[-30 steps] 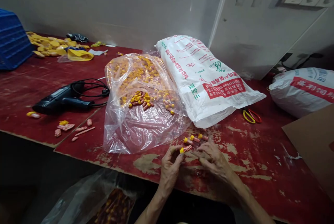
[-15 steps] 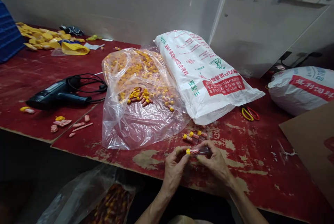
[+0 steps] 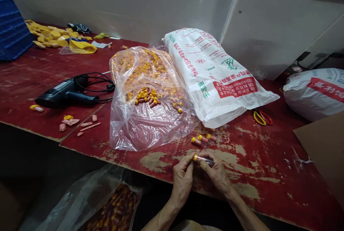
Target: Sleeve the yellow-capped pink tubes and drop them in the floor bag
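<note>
Between my two hands is a clear tube (image 3: 203,160) with a yellow cap and pink-patterned contents near the cap. My left hand (image 3: 183,176) pinches it at the cap end, thumb and fingertips closed. Wrapped round the clear body is my right hand (image 3: 218,174), its thumb pressed along the near side. Just beyond them, three similar yellow-capped tubes (image 3: 203,139) lie in a row on the worn red table (image 3: 161,180). A clear plastic bag (image 3: 142,130) behind, to the left, lies open with many yellow-capped pieces inside.
A white printed sack (image 3: 215,76) leans beside the bag; scissors (image 3: 262,117) lie to its right. On the left are a black heat gun (image 3: 66,91), pink scraps (image 3: 71,121), yellow pieces (image 3: 51,35) and a blue crate (image 3: 13,26). Cardboard (image 3: 322,141) stands at right.
My right hand has closed further round the tube's body, and the left fingers now sit on the cap. The whole view has shifted slightly, with the table things appearing further right.
</note>
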Action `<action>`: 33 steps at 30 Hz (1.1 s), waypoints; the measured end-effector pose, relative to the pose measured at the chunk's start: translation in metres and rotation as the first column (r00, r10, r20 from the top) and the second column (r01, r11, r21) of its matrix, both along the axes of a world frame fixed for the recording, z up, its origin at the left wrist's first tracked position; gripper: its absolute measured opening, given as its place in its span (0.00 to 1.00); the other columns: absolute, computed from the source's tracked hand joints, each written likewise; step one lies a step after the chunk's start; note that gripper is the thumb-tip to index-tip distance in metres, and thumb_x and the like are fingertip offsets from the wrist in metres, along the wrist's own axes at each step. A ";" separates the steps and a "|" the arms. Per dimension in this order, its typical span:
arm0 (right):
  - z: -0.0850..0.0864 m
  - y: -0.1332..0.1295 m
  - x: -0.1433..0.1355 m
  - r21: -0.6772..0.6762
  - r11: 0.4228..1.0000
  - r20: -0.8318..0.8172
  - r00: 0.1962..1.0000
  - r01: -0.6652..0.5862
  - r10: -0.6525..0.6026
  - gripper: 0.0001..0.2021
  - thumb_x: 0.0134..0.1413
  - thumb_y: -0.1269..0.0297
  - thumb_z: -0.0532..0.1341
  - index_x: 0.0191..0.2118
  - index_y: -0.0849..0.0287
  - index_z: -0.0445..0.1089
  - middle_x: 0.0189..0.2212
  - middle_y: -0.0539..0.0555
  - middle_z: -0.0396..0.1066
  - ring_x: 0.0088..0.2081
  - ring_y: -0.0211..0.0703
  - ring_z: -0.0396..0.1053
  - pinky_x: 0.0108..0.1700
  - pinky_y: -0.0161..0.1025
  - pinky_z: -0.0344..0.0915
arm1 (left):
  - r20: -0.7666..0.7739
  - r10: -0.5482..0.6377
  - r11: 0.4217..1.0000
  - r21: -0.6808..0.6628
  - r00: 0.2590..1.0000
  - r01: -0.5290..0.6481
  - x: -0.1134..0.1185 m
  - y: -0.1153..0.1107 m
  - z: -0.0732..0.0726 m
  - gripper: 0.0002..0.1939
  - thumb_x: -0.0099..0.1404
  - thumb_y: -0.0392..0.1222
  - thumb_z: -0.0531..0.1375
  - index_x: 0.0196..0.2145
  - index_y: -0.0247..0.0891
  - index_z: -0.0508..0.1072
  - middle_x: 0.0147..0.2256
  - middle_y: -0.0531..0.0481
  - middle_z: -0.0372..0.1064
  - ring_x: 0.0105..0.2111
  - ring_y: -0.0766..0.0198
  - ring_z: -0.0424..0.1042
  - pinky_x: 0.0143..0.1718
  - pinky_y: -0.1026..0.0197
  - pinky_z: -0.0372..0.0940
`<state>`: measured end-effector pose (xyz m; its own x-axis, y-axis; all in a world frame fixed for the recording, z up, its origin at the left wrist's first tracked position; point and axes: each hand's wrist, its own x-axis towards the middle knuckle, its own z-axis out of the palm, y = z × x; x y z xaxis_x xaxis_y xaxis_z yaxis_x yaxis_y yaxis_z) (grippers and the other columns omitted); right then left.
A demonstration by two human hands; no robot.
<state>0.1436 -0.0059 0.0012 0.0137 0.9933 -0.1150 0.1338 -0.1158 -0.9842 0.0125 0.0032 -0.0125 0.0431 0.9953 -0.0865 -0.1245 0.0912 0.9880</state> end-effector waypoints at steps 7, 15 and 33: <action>0.013 0.008 0.008 -0.009 0.996 0.249 0.965 -0.087 0.086 0.13 0.55 0.54 0.56 0.34 0.59 0.67 0.30 0.53 0.70 0.31 0.40 0.66 0.33 0.35 0.62 | -0.187 -0.132 0.980 0.121 0.973 0.156 -0.008 0.014 0.014 0.13 0.57 0.34 0.55 0.36 0.41 0.79 0.37 0.46 0.76 0.39 0.58 0.74 0.43 0.58 0.67; -0.004 0.023 0.004 0.182 0.895 0.927 0.374 -0.407 -0.018 0.03 0.53 0.70 0.55 0.30 0.58 0.66 0.25 0.54 0.68 0.27 0.42 0.64 0.32 0.38 0.55 | -0.811 0.246 0.953 0.301 0.530 0.017 -0.029 0.118 0.023 0.12 0.64 0.36 0.50 0.36 0.35 0.73 0.34 0.45 0.71 0.35 0.62 0.71 0.38 0.62 0.64; 0.004 0.116 0.110 0.297 0.943 0.920 0.220 0.150 -0.325 0.11 0.59 0.65 0.50 0.41 0.59 0.69 0.37 0.58 0.68 0.38 0.45 0.65 0.37 0.38 0.59 | -0.884 0.312 0.925 0.366 0.349 0.099 -0.041 0.204 0.001 0.12 0.65 0.37 0.48 0.32 0.36 0.71 0.33 0.41 0.71 0.34 0.55 0.69 0.34 0.58 0.60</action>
<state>0.2534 0.1102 0.0052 0.2628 0.9240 0.2779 0.9607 -0.2240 -0.1638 -0.0283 0.2068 -0.0112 0.0330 0.9531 0.3009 0.8862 -0.1671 0.4321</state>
